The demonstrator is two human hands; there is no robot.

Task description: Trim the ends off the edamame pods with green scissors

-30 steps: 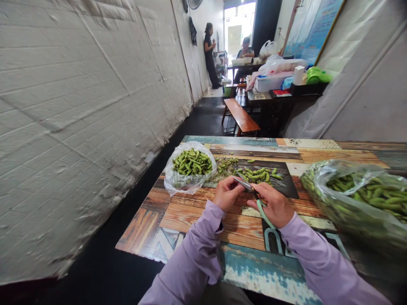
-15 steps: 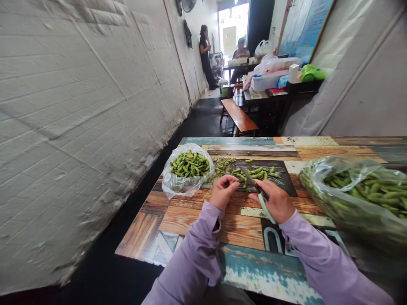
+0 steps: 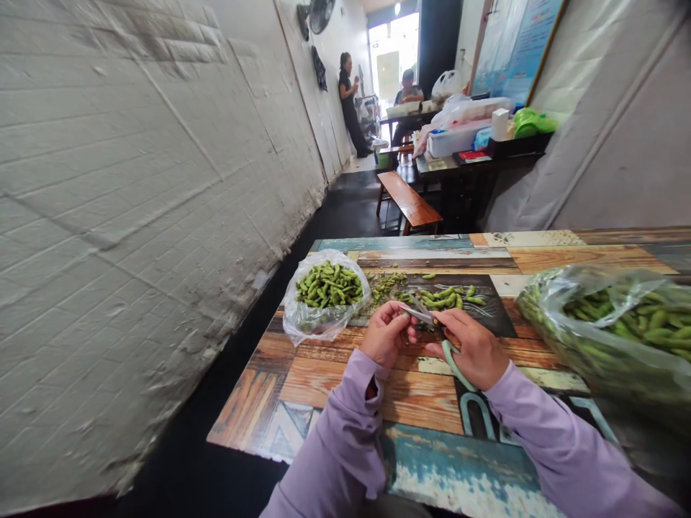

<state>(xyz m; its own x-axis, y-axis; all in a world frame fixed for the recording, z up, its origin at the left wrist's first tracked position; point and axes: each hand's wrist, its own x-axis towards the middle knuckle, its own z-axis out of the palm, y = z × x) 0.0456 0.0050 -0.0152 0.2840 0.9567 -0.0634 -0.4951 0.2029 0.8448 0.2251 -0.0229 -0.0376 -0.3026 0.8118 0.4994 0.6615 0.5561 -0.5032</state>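
Note:
My right hand (image 3: 475, 351) grips scissors (image 3: 452, 363) with pale green handles, their blades parted and pointing left. The blade tips reach the fingertips of my left hand (image 3: 386, 335), which is closed in a pinch on an edamame pod, mostly hidden by the fingers and blades. Just beyond both hands, loose edamame pods (image 3: 447, 296) lie on a dark patch of the tabletop. Small green trimmings (image 3: 386, 285) are heaped left of them. A clear plastic bag (image 3: 302, 324) full of pods stands to the left of my left hand.
A larger plastic bag (image 3: 545, 338) of pods sits on the right of the wood-patterned table (image 3: 372, 388). Past the table are a wooden bench (image 3: 410, 198) and another table with a white bin (image 3: 450, 142). Two people are near the doorway. A white wall (image 3: 134, 216) runs along the left.
The scissors have swung left and flatter, and their blades now meet the left fingertips. My hands have come closer together. The view has shifted slightly.

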